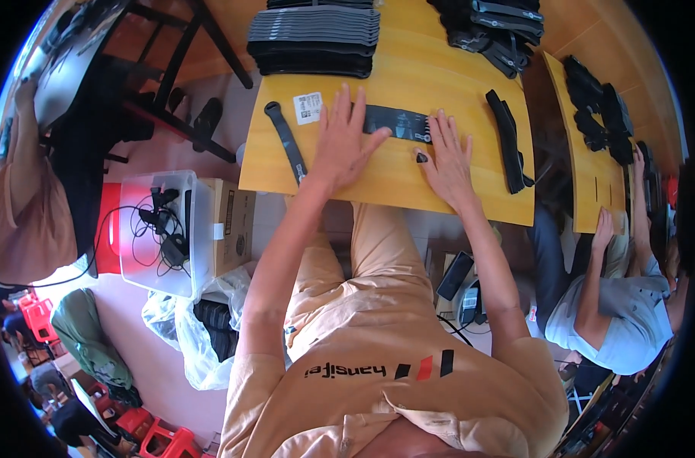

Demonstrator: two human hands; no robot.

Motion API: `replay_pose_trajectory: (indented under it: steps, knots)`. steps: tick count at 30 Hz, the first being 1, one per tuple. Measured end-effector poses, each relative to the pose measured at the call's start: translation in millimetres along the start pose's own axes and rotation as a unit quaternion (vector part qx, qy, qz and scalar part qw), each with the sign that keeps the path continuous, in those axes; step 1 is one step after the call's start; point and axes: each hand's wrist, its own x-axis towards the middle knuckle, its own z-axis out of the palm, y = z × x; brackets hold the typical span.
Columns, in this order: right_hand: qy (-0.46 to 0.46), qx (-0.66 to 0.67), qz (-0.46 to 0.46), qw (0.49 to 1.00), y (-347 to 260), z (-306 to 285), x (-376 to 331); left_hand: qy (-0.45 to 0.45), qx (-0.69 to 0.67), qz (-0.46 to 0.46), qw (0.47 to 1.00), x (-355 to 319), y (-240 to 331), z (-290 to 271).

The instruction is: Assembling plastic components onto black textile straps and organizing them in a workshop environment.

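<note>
A flat dark strap (pixel 389 120) lies crosswise on the yellow wooden table (pixel 408 179). My left hand (pixel 343 145) rests over its left end, fingers stretched and thumb out along the strap. At the other end, my right hand (pixel 448 162) lies flat with its fingers extended, touching the strap's edge. A small black piece (pixel 421 158) shows at my right thumb. Left of my left hand are a narrow dark strap with a rounded end (pixel 286 141) and a white printed label (pixel 307 108). A folded black strap (pixel 506 141) lies to the right.
Stacked grey and black straps (pixel 313 34) stand at the far left of the table, with another pile (pixel 504 34) far right. A co-worker (pixel 611 305) sits right at another table (pixel 588 187). A clear bin (pixel 156 267) of cables and a cardboard box (pixel 233 229) stand left.
</note>
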Motion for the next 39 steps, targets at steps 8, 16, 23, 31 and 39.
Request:
replay_pose_trajectory:
  steps: [8,16,23,31,39]
  knots:
    - [0.004,0.273,-0.204,0.94,-108.0,-7.2,-31.2,0.28,-0.455,-0.276,0.799,-99.2,-35.0,-79.6]
    - [0.072,0.201,-0.319,0.923,-141.3,33.4,-21.4,0.184,-0.678,-0.391,0.594,-172.0,-31.2,-21.4]
    - [0.121,0.221,-0.337,0.907,-136.1,33.2,-23.2,0.109,-0.731,-0.351,0.575,-145.4,-18.4,-13.3]
    - [0.162,0.231,-0.315,0.906,-127.0,37.7,-23.3,0.144,-0.69,-0.388,0.594,-133.7,-4.8,-17.0]
    - [0.146,0.34,-0.25,0.895,-124.9,-4.0,-53.7,0.124,-0.686,-0.359,0.62,-131.7,17.5,-35.8]
